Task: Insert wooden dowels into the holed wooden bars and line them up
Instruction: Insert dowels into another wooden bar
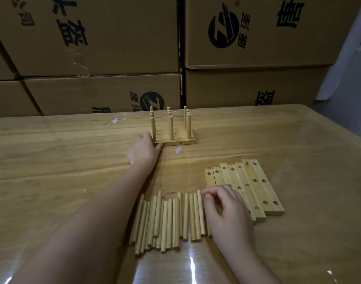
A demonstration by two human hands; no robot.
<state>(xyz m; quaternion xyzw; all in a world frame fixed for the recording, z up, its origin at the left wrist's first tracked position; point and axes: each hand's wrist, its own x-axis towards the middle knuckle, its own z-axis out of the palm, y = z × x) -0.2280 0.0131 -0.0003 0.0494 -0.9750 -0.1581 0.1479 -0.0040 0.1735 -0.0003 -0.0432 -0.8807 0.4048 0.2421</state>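
Tabletop (73,160); left hand (143,149) at doweled bars (175,140), right hand (226,206) over loose dowels (167,220); grips unclear

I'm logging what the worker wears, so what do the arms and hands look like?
The left forearm and right forearm are bare to the frame's edge, no sleeve showing. The left hand and right hand wear no gloves, and no watch, ring or bracelet is visible.

**Person's arms, head-worn view.** The left hand (143,149) and right hand (226,208) are both bare, with nothing worn on the visible fingers (216,193) or on the backs of the hands. Behind each hand the wrist is uncovered. The left forearm (89,218) and right forearm (247,259) run bare, unsleeved, to the lower edge of the view.
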